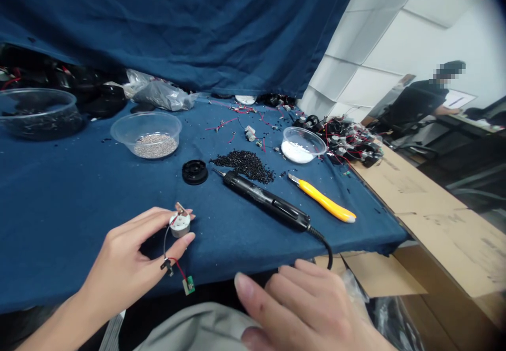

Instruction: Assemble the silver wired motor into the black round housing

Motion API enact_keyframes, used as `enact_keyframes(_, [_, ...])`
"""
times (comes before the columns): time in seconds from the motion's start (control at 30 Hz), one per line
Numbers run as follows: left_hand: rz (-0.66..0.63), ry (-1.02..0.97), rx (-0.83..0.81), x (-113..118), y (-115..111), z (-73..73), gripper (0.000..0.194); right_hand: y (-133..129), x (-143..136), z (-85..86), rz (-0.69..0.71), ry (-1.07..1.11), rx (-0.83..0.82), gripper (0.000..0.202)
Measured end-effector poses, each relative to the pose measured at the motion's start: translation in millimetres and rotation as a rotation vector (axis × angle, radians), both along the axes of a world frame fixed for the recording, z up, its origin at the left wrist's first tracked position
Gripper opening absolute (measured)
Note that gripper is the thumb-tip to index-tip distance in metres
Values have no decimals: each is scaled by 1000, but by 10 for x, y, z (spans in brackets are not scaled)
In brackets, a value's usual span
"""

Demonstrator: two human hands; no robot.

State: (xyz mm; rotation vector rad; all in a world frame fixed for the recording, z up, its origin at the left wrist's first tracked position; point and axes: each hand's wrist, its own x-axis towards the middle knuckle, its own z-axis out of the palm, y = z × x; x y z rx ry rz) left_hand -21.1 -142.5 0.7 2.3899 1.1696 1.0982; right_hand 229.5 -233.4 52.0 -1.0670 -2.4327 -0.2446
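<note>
My left hand (134, 251) pinches a small silver motor (181, 225) between thumb and fingers, over the front of the blue cloth. Dark and red wires run from the motor to a small black part (167, 266) and a green circuit board (188, 285), which dangle below the thumb. My right hand (304, 303) is in front of the table edge, thumb held apart from loosely curled fingers, with nothing visible in it. Nearest to it is a black electric screwdriver (266, 198) with its cord, lying on the cloth. A round black plastic housing (195, 172) sits beyond the motor.
Black screws (245, 164) lie heaped beyond the screwdriver, near a yellow-handled cutter (326, 198). Clear bowls hold silver bits (156, 145), white material (298, 153) and black parts (37, 119). Wired parts (343, 137) pile up at right beside cardboard boxes (419, 182). A person (419, 100) sits farther off.
</note>
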Motion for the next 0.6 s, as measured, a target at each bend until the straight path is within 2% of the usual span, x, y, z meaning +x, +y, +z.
enact_keyframes(0.1, [-36, 0, -35, 72, -5, 7, 17, 152, -38, -153, -79, 84, -15, 38])
enact_keyframes(0.23, [-92, -9, -42, 195, -6, -38, 20, 484, -192, -340, -208, 174, -338, 44])
enact_keyframes(0.33, [-119, 22, -6, 246, -1, -120, 22, 677, -343, -375, -253, 138, -511, 37])
enact_keyframes(0.47, [-80, 160, 27, 234, -7, -210, 33, 746, -493, -364, -318, -11, -508, 32])
enact_keyframes(0.6, [-44, 267, 128, 224, -12, -212, 58, 708, -574, -379, -330, -64, -458, 28])
